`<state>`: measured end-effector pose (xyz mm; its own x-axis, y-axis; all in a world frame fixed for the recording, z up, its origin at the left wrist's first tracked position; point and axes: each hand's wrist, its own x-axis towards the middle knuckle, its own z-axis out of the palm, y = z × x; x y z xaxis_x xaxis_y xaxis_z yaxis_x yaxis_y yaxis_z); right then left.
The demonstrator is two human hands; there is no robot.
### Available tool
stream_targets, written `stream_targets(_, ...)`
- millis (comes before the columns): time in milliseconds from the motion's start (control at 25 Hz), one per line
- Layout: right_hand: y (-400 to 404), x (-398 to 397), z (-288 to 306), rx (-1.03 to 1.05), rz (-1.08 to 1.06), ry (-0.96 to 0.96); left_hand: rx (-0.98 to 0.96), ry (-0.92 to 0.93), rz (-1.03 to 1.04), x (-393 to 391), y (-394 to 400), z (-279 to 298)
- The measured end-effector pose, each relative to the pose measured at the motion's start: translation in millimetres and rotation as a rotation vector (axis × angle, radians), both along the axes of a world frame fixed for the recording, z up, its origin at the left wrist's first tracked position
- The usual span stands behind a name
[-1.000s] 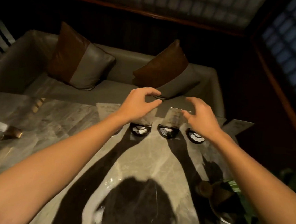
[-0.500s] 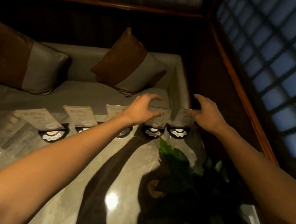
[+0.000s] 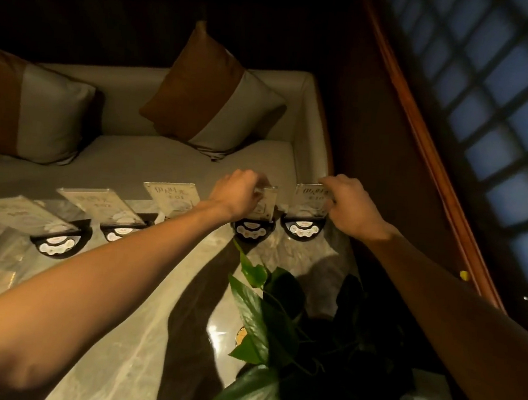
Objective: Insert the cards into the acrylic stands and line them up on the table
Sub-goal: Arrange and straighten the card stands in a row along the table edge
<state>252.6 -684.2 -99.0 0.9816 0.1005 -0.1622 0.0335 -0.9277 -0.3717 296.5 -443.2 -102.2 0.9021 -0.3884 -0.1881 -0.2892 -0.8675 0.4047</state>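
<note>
Head view, dim warm light, looking down along both bare forearms to the far edge of a marble table [image 3: 134, 332]. Five acrylic stands in a row along that edge, each a clear upright panel with a printed card inside, set in a black half-round base with white buttons. Left hand [image 3: 236, 194] curled over the top of the fourth stand [image 3: 263, 209], fingers pinching its upper edge. Right hand [image 3: 351, 205] grips the fifth stand [image 3: 309, 202] at its upper right corner, thumb and fingers closed on the panel. The three stands to the left, namely first stand [image 3: 25, 220], second stand [image 3: 99, 208] and third stand [image 3: 172, 199], stand untouched, panels tilted back. Leafy plant [image 3: 263, 328] on the table near the right forearm. Beyond the table, a grey sofa [image 3: 170, 158] with two brown-and-grey cushions [image 3: 214, 98]. Lattice window [image 3: 507, 104] at right.
</note>
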Motion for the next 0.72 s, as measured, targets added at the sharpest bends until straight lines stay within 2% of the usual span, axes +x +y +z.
stream_targets(320, -26, 16, 2, -0.039, -0.019, -0.048, -0.173, -0.004, 0.018, 14, -30, -12)
stream_targets(720, -50, 17, 0, -0.028, -0.041, -0.006, -0.176, -0.073, 0.014, 25, -60, -20)
